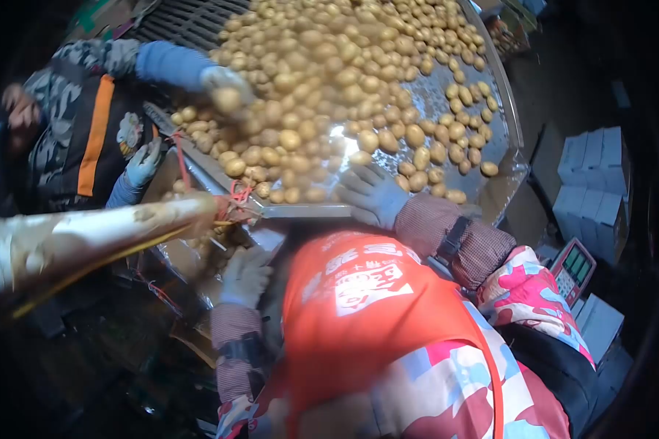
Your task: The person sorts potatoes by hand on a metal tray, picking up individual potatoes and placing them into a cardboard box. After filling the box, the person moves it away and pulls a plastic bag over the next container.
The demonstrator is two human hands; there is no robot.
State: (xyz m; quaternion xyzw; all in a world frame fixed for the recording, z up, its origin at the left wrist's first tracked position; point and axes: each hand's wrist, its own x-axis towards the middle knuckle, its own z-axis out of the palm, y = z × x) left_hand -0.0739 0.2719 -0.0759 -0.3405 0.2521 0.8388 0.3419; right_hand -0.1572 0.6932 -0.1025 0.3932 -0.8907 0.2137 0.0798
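Observation:
Many potatoes (293, 88) lie heaped on a metal table (432, 91). My right hand (370, 194), in a grey glove, rests with spread fingers at the table's near edge, beside the lowest potatoes. Lower left, my left hand (246, 276), also gloved, is over the edge of a box (187, 256) beneath the table; its fingers are apart and no potato shows in it. Some potatoes in the middle of the heap are blurred. An orange-red apron (351, 300) covers my front.
A co-worker (66, 132) at the left has one gloved hand by a blurred potato. A pale pole (102, 238) crosses from the left to the table corner, tied with red string. White boxes (593, 164) and a scale with a display (575, 267) stand at the right.

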